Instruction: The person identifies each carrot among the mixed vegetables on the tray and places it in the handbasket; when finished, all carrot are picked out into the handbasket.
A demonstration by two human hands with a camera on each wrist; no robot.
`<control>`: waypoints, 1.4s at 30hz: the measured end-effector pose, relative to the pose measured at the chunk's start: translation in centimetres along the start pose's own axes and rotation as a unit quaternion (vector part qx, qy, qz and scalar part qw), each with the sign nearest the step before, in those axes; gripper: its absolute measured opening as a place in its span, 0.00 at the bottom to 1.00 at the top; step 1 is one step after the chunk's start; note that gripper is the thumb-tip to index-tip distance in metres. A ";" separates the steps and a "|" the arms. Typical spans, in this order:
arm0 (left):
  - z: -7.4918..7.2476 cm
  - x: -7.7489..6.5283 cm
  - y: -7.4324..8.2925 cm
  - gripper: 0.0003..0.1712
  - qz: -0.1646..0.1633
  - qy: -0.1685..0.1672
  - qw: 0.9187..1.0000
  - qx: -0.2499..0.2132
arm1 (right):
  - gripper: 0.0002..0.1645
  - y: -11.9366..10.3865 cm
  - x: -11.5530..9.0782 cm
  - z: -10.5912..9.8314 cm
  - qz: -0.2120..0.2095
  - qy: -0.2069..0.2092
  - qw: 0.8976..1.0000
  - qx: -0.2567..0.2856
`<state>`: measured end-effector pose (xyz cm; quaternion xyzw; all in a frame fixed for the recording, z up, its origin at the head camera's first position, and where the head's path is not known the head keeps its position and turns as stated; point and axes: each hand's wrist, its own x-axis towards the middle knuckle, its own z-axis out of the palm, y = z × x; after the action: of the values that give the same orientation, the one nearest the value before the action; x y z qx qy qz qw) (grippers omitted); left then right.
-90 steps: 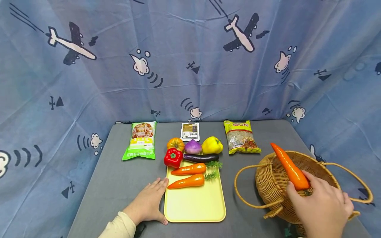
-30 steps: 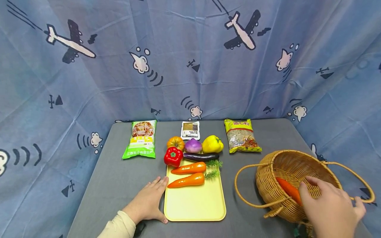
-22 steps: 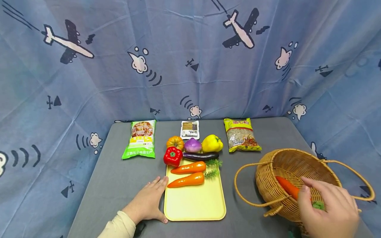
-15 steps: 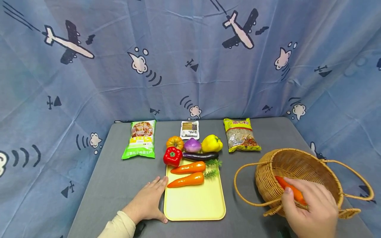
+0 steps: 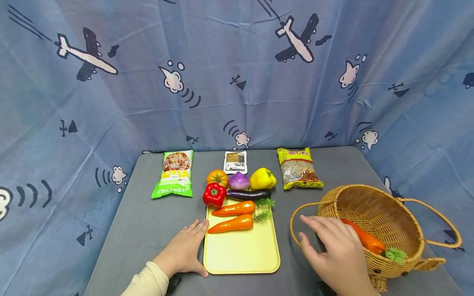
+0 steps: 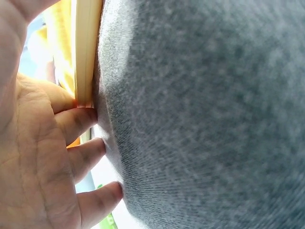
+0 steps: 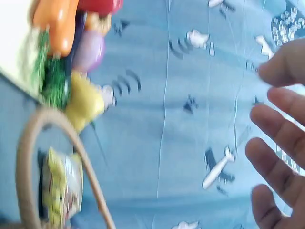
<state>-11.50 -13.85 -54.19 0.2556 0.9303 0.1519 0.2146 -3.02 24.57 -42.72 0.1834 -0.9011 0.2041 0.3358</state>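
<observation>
My left hand point(image 5: 185, 250) rests on the table with fingers spread, fingertips and thumb against the left edge of a yellow tray point(image 5: 240, 255). In the left wrist view its fingers point(image 6: 88, 155) lie by the tray's rim. Two orange carrots point(image 5: 237, 208) with green tops lie across the tray. My right hand point(image 5: 338, 253) is empty, its fingers apart and slightly bent, in front of the left handle point(image 5: 309, 204) of a wicker basket point(image 5: 328, 211). Inside that basket a third carrot point(image 5: 372, 242) slants along the near wall, its leafy green top toward the right.
Behind the carrots sit a dark eggplant point(image 5: 249, 195), a red bell pepper point(image 5: 214, 195), a yellow pepper point(image 5: 263, 179), a purple onion-like vegetable point(image 5: 239, 181) and an orange pumpkin-like one point(image 5: 217, 178). Farther back are a green bag point(image 5: 174, 174), a white packet point(image 5: 235, 163) and a yellow bag point(image 5: 300, 168).
My right hand lowered a carrot into the basket, let it go and moved left, out of the basket. My left hand stays at the tray's edge.
</observation>
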 end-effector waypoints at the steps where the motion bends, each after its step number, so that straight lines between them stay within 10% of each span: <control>1: 0.0 0.0 0.0 0.85 0.000 0.001 1.000 0.000 | 0.30 -0.3 0.1 0.3 -0.009 -0.013 1.000 0.005; 7: 0.1 -0.1 0.0 0.85 -0.004 0.001 1.000 0.003 | 0.18 -2.1 0.5 2.8 -0.061 -0.090 0.994 0.028; 12: 0.2 -0.1 0.0 0.85 0.002 0.012 1.000 0.001 | 0.28 -2.9 0.6 5.0 -0.083 -0.100 0.991 0.030; 42: 0.3 0.1 -0.2 0.84 -0.002 0.009 1.000 0.003 | 0.28 -3.7 2.6 13.6 -0.055 -0.302 0.951 -0.017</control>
<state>-11.52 -13.89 -54.58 0.2529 0.9333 0.1511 0.2053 -10.35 14.19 -49.47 0.2799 -0.9523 0.1049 0.0615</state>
